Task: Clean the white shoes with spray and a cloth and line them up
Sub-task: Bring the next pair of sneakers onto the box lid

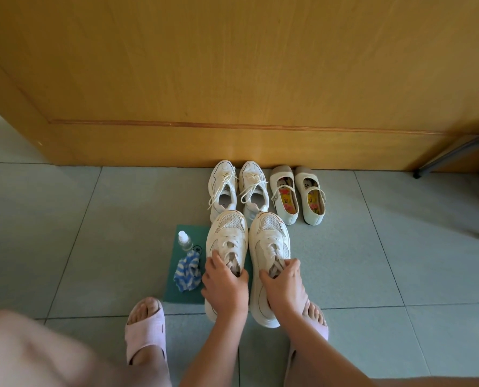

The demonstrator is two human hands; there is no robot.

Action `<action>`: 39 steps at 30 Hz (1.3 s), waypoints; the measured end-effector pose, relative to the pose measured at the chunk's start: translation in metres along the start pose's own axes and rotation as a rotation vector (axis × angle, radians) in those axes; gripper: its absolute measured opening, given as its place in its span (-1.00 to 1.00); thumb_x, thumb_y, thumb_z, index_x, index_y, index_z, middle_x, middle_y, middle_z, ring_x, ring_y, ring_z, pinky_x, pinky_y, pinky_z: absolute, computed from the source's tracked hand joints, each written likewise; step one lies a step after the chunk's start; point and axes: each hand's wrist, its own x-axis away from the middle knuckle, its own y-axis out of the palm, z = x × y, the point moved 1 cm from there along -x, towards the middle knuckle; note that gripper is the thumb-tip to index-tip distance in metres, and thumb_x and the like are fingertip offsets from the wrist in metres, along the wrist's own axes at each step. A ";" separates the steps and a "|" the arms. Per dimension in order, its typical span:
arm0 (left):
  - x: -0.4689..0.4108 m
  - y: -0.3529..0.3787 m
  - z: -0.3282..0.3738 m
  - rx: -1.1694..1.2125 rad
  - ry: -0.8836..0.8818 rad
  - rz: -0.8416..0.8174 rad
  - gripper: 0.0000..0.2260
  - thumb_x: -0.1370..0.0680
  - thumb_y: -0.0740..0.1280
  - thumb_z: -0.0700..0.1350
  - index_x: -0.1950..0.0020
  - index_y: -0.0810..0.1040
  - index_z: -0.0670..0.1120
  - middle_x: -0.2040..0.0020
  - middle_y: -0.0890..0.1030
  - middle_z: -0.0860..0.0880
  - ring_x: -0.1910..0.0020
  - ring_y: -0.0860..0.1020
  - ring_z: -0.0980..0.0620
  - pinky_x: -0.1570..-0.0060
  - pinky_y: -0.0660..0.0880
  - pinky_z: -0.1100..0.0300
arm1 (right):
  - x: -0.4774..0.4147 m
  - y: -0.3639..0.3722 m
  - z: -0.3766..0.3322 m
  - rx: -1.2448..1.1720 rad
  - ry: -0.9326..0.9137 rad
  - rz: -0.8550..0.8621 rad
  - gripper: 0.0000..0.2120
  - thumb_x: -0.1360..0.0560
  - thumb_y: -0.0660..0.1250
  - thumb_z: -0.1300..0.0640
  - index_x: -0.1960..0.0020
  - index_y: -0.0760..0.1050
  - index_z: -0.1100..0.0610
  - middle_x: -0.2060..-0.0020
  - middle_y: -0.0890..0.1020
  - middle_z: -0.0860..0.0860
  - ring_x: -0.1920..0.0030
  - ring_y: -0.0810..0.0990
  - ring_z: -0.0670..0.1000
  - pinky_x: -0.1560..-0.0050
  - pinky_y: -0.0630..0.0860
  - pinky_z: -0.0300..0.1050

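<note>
Two large white mesh sneakers stand side by side on the tiled floor, toes toward the door. My left hand (223, 286) grips the opening of the left sneaker (227, 238). My right hand (284, 283) grips the opening of the right sneaker (270, 241). To their left, a small clear spray bottle (184, 241) and a blue-and-white striped cloth (187, 272) lie on a green mat (189, 233). Behind them, against the door, a smaller pair of white lace-up sneakers (238, 188) stands next to a pair of cream strap shoes (298, 195).
A wooden door (232, 79) fills the far side. My feet in pink slippers (146, 331) rest on the grey-green tiles; the right foot is partly behind my right arm. Metal furniture legs (453, 155) stand at the far right.
</note>
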 end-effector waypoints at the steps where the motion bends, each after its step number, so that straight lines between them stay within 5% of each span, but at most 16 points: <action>1: 0.000 -0.001 0.000 0.005 0.006 -0.005 -0.26 -0.45 0.37 0.12 -0.50 0.11 -0.07 -0.43 0.29 -0.11 -0.34 0.35 -0.14 -0.19 0.40 -0.08 | -0.001 0.000 0.000 -0.006 0.000 -0.011 -0.58 -0.43 0.37 -0.07 -0.05 0.22 0.10 -0.06 0.53 0.04 0.01 0.55 0.15 0.06 0.37 -0.05; 7: -0.012 -0.014 -0.007 0.161 0.034 0.063 -0.38 -0.42 0.23 0.34 -0.32 0.44 -0.03 -0.21 0.54 -0.02 -0.16 0.50 -0.04 -0.08 0.49 0.00 | -0.017 0.001 -0.005 0.046 -0.085 0.027 -0.33 -0.38 0.37 -0.23 -0.32 0.25 0.10 -0.30 0.40 0.04 -0.33 0.36 0.08 -0.36 0.29 0.03; 10: -0.020 -0.026 -0.017 0.324 0.034 0.126 -0.42 -0.39 0.16 0.39 -0.13 0.56 -0.02 0.00 0.62 0.04 0.02 0.57 0.03 0.04 0.54 0.01 | -0.023 -0.003 -0.021 -0.045 -0.236 0.063 -0.48 -0.45 0.34 -0.11 -0.32 0.31 0.06 -0.37 0.36 0.02 -0.41 0.22 0.03 -0.43 0.20 0.05; 15: -0.041 -0.044 -0.043 0.323 0.046 0.242 -0.72 -0.50 0.36 -0.07 -0.16 0.54 -0.16 -0.08 0.57 -0.13 -0.04 0.51 -0.07 0.07 0.40 0.14 | -0.027 -0.004 -0.069 -0.061 -0.572 -0.097 -0.61 -0.51 0.33 0.07 -0.31 0.41 0.06 -0.36 0.39 -0.04 -0.40 0.17 -0.01 -0.42 0.17 -0.06; 19: -0.059 -0.049 -0.069 0.292 -0.064 0.154 -0.52 -0.42 0.46 0.01 -0.25 0.47 -0.16 -0.16 0.51 -0.16 -0.13 0.49 -0.13 -0.08 0.45 0.01 | -0.027 0.015 -0.109 0.017 -0.702 -0.377 -0.50 -0.48 0.37 0.08 -0.39 0.35 0.02 -0.43 0.31 -0.07 -0.44 0.10 0.01 -0.44 0.08 -0.05; 25: -0.078 -0.040 -0.091 0.296 -0.132 -0.024 -0.46 -0.29 0.50 0.14 -0.17 0.53 -0.08 -0.04 0.62 -0.04 0.00 0.57 -0.03 0.00 0.52 0.03 | -0.027 0.057 -0.152 0.274 -0.758 -0.637 -0.39 -0.44 0.43 0.09 -0.44 0.31 0.01 -0.42 0.35 -0.06 -0.43 0.09 0.05 -0.38 0.03 -0.07; 34: -0.082 -0.036 -0.092 0.201 -0.055 -0.062 -0.67 -0.44 0.43 0.08 -0.07 0.56 -0.09 0.12 0.65 -0.01 0.15 0.59 0.02 0.21 0.51 0.16 | -0.039 0.096 -0.159 0.325 -0.748 -0.590 -0.70 -0.42 0.43 0.11 -0.15 0.58 0.01 -0.15 0.58 0.00 -0.30 0.35 0.06 -0.24 0.13 -0.07; 39: -0.089 -0.043 -0.091 0.276 -0.081 -0.069 -0.72 -0.49 0.39 0.03 -0.02 0.58 -0.18 0.17 0.63 -0.03 0.23 0.58 0.04 0.38 0.45 0.29 | -0.040 0.093 -0.160 0.218 -0.726 -0.551 -0.76 -0.50 0.34 0.09 -0.14 0.55 0.13 -0.06 0.61 0.03 -0.08 0.46 0.05 -0.14 0.19 -0.10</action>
